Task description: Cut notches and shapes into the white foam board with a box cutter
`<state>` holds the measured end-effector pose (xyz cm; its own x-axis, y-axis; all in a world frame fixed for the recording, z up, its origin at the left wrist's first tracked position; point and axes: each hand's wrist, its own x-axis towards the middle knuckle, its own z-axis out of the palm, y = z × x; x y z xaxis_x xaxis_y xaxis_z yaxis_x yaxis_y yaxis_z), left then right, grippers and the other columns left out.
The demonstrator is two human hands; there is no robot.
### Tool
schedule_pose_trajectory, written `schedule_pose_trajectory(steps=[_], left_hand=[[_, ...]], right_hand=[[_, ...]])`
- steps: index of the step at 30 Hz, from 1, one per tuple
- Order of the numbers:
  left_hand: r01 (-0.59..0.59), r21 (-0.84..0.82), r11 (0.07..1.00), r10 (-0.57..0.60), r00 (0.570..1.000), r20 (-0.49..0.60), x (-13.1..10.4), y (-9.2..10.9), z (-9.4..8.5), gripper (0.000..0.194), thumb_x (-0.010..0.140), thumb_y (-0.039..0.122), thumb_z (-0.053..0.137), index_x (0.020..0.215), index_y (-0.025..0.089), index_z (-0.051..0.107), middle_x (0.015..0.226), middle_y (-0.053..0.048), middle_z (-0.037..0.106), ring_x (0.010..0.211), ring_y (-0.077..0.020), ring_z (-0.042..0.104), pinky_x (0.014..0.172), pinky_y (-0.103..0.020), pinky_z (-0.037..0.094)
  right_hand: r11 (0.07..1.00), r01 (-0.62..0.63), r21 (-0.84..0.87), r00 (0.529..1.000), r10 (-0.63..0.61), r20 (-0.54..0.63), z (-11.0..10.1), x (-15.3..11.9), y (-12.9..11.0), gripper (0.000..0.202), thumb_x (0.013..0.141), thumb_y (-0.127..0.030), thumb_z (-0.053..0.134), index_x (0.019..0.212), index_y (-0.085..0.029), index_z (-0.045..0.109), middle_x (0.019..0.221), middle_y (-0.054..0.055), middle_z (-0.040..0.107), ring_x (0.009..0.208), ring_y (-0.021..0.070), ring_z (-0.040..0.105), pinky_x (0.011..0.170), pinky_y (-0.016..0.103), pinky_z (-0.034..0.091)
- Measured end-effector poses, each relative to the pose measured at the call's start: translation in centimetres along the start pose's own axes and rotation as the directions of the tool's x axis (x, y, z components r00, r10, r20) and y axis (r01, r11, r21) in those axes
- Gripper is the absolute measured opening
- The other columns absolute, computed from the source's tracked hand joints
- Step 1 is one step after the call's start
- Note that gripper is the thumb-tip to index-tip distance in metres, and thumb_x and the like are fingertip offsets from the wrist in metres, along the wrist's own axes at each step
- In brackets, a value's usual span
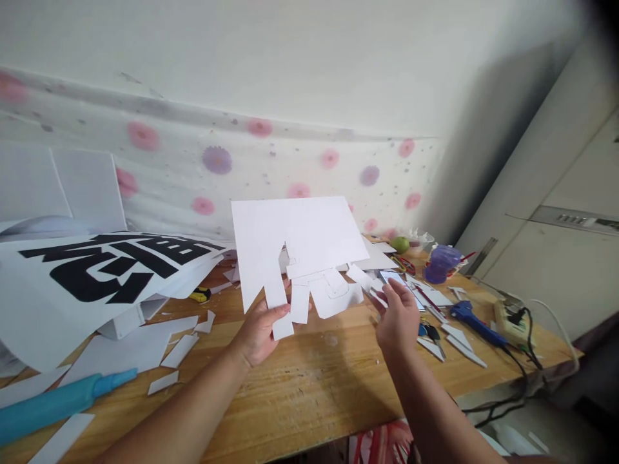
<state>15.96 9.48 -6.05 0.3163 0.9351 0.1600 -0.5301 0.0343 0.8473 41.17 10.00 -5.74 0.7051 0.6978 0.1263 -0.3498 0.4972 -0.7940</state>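
Observation:
A large white board [300, 225] with cut-out shapes along its lower part is held up above the wooden table. My left hand [261, 332] pinches a strip at the board's lower left, thumb in front. Pencil lines show on the board's lower right part. To the right, my right hand [399, 316] has its fingers closed on a small white piece [362, 277] beside the board's right edge. Whether that piece joins the board cannot be made out.
White scraps [178, 351] and a blue-green tube [53, 403] lie at left, below a sheet with black characters [101, 270]. At right are a phone [403, 290], a blue glue gun [478, 322], a power strip [515, 325] and a purple container [442, 263].

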Motion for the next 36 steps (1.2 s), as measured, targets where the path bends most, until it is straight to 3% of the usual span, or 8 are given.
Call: schedule_pose_trajectory(steps=[3, 6, 10, 12, 16, 21, 32, 36], left_hand=[[0.003, -0.003, 1.000, -0.003, 1.000, 0.021, -0.3, 0.0, 1.0, 0.062, 0.079, 0.031, 0.091, 0.134, 0.019, 0.066, 0.111, -0.008, 0.079, 0.100, -0.0263, 0.077, 0.085, -0.040, 0.063], [0.035, -0.001, 0.999, -0.035, 0.999, 0.017, -0.9, 0.1, 1.9, 0.061, 0.072, 0.034, 0.097, 0.127, 0.024, 0.072, 0.111, -0.008, 0.081, 0.095, -0.0262, 0.078, 0.083, -0.036, 0.063], [0.108, 0.026, 0.994, -0.109, 0.994, 0.021, -1.5, 0.5, 2.3, 0.061, 0.070, 0.032, 0.097, 0.127, 0.024, 0.075, 0.115, -0.010, 0.082, 0.095, -0.0293, 0.079, 0.082, -0.037, 0.064], [0.148, 0.042, 0.988, -0.149, 0.988, 0.026, -1.7, 0.6, 2.1, 0.061, 0.070, 0.033, 0.097, 0.126, 0.022, 0.075, 0.110, -0.012, 0.082, 0.094, -0.0315, 0.080, 0.080, -0.039, 0.064], [0.212, 0.077, 0.974, -0.211, 0.977, -0.016, -1.6, 0.4, 1.5, 0.057, 0.068, 0.034, 0.098, 0.120, 0.024, 0.077, 0.102, -0.009, 0.083, 0.087, -0.0318, 0.081, 0.076, -0.040, 0.065], [0.260, 0.165, 0.951, -0.240, 0.962, -0.133, -2.2, 0.2, 0.0, 0.056, 0.073, 0.037, 0.095, 0.125, 0.029, 0.077, 0.129, -0.007, 0.079, 0.115, -0.0329, 0.076, 0.091, -0.039, 0.064], [0.286, 0.401, 0.870, -0.240, 0.957, -0.163, -3.5, 2.8, -3.5, 0.114, 0.030, 0.093, 0.086, 0.129, 0.036, 0.077, 0.118, -0.009, 0.081, 0.119, -0.0532, 0.069, 0.089, -0.063, 0.063], [0.284, 0.583, 0.761, -0.146, 0.951, -0.273, -3.7, 3.1, -4.3, 0.092, 0.071, 0.096, 0.070, 0.135, 0.031, 0.071, 0.129, -0.013, 0.075, 0.117, -0.0382, 0.070, 0.096, -0.057, 0.062]], right_hand=[[0.948, 0.231, -0.219, 0.948, -0.168, 0.270, -0.3, -0.3, -2.9, 0.019, 0.074, -0.029, 0.088, 0.091, -0.024, 0.081, 0.086, 0.001, 0.073, 0.081, 0.0189, 0.066, 0.078, 0.033, 0.058], [0.715, 0.607, -0.347, 0.712, -0.295, 0.637, -0.7, 0.0, -5.4, 0.024, 0.076, -0.032, 0.086, 0.099, -0.028, 0.085, 0.101, 0.007, 0.074, 0.099, 0.0275, 0.067, 0.093, 0.045, 0.057], [0.425, 0.806, -0.412, 0.585, -0.468, 0.663, -2.5, 3.6, -8.2, 0.037, 0.076, -0.038, 0.086, 0.112, -0.029, 0.081, 0.122, 0.011, 0.069, 0.121, 0.0349, 0.063, 0.111, 0.060, 0.049], [0.391, 0.761, -0.518, 0.649, -0.472, 0.597, -3.4, 6.0, -9.1, 0.054, 0.071, -0.044, 0.087, 0.121, -0.026, 0.076, 0.133, 0.015, 0.065, 0.127, 0.0388, 0.061, 0.109, 0.065, 0.050], [0.762, 0.286, -0.582, 0.911, -0.029, 0.410, -4.1, 8.6, -8.6, 0.082, 0.068, -0.057, 0.086, 0.139, -0.025, 0.059, 0.117, 0.012, 0.073, 0.096, 0.0316, 0.072, 0.079, 0.050, 0.062], [0.901, -0.201, -0.384, 0.844, 0.358, 0.399, -3.9, 7.8, -5.3, 0.046, 0.070, -0.044, 0.086, 0.108, -0.028, 0.067, 0.093, 0.002, 0.080, 0.071, 0.0237, 0.072, 0.058, 0.034, 0.058], [0.883, -0.391, -0.259, 0.827, 0.460, 0.324, -3.2, 6.3, -3.2, 0.033, 0.074, -0.036, 0.084, 0.103, -0.033, 0.069, 0.095, 0.004, 0.082, 0.081, 0.0315, 0.080, 0.070, 0.048, 0.068], [0.856, -0.434, -0.280, 0.810, 0.507, 0.294, -2.9, 5.7, -3.9, 0.036, 0.071, -0.035, 0.085, 0.105, -0.032, 0.071, 0.100, 0.005, 0.082, 0.083, 0.0315, 0.080, 0.071, 0.047, 0.068]])
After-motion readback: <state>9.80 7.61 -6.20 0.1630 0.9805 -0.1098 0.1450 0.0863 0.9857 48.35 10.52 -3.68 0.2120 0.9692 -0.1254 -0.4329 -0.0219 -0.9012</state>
